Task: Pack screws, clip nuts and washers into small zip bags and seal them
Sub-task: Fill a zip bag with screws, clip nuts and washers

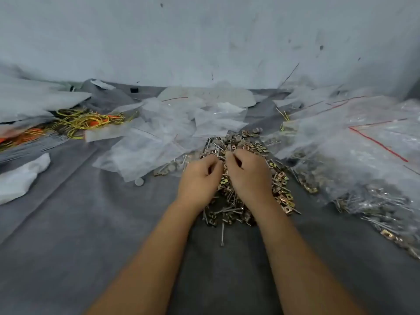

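1. Both hands sit in the centre of the frame, on top of the mixed hardware pile [238, 178]. The left hand [200, 176] has its fingers curled down into the pile; whether it holds any part cannot be told. The right hand [247, 176] is likewise curled, fingertips pinched together at its upper edge, apparently on small parts, though the item is too small to identify.
2. The pile holds long screws, brass-coloured clip nuts [281, 189] along its right edge, and grey washers toward its top. One loose screw [222, 235] lies apart, below the pile; one loose washer [139, 181] lies to its left.
3. Empty zip bags [159, 142] are heaped left of and above the pile. Filled bags [363, 189] lie at the right of the frame.
4. Risk: the parts are mixed and tangled, so a miscount or a wrong part type in a bag is likely in my judgement.
5. Risk: strays already lie off the pile; further raking could scatter more across the cloth.
6. Risk: screw points could puncture thin bags or prick fingertips.
7. Surface: a grey cloth [91, 246], creased, covers the work area.
8. Room: a pale, scuffed wall [204, 42] fills the upper frame. Yellow and orange cords [86, 121] lie at the left, beside white plastic sheets [20, 176].
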A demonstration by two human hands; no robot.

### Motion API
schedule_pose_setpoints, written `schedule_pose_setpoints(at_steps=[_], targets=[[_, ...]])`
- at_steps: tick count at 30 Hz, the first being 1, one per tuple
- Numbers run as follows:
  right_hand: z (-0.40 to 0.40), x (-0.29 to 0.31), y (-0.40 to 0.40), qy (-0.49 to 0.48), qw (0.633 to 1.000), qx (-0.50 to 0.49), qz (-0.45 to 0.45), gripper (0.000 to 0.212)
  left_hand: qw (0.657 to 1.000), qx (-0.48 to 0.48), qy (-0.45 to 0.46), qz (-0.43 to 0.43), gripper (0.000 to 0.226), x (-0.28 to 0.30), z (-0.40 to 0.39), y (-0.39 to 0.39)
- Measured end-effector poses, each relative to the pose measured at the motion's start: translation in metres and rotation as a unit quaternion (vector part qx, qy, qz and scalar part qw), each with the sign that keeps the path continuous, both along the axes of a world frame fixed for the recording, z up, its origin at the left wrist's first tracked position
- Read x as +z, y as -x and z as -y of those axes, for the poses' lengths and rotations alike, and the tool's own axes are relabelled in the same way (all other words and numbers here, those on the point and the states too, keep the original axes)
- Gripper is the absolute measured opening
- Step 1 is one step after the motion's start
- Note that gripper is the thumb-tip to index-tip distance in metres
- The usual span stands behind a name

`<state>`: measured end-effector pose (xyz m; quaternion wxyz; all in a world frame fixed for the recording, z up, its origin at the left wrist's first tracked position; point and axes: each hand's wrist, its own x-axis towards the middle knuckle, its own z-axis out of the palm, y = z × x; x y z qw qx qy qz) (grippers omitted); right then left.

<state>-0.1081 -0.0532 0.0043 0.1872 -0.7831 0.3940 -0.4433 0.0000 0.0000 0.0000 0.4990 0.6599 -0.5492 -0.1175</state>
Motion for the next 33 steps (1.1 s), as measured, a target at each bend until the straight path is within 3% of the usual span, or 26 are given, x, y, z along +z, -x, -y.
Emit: schedule_pose_setpoints(at_steps=[5,9,11,16,22,24,26,28,30,33], targets=[[-0.003,-0.002,0.006,0.005,1.0,0.012,-0.014,0.044,0.978,0.158,0.033,0.128,0.023,0.008,0.005,-0.018],[-0.007,-0.004,0.002,0.023,0.997,0.032,-0.064,0.043,0.946,0.213,-0.166,0.181,0.06,-0.001,0.01,-0.049],[-0.008,-0.004,0.002,0.021,0.997,0.04,-0.068,0.043,0.938,0.215,-0.207,0.174,0.062,-0.007,0.008,-0.054],[-0.008,-0.001,-0.001,0.015,0.996,0.043,-0.072,0.044,0.922,0.284,-0.172,0.2,0.062,-0.007,0.008,-0.051],[-0.006,-0.002,0.003,-0.018,0.996,0.05,-0.064,0.04,0.92,0.296,-0.164,0.199,0.024,-0.007,0.005,-0.059],[-0.005,-0.001,0.004,-0.047,0.996,0.056,-0.042,0.036,0.944,0.281,-0.096,0.142,0.019,-0.005,0.004,-0.056],[-0.004,0.003,0.004,-0.098,0.992,0.077,0.011,0.026,0.974,0.227,0.009,-0.016,0.012,0.003,0.003,-0.048],[-0.005,0.007,0.001,-0.162,0.978,0.106,0.081,0.015,0.973,0.16,0.09,-0.14,0.013,0.01,0.004,-0.036],[-0.005,0.009,-0.002,-0.214,0.958,0.133,0.137,0.008,0.975,0.097,0.106,-0.167,0.016,0.012,0.005,-0.023],[-0.003,0.008,-0.007,-0.215,0.957,0.133,0.142,0.018,0.985,0.029,0.082,-0.15,0.022,0.008,0.006,-0.008]])
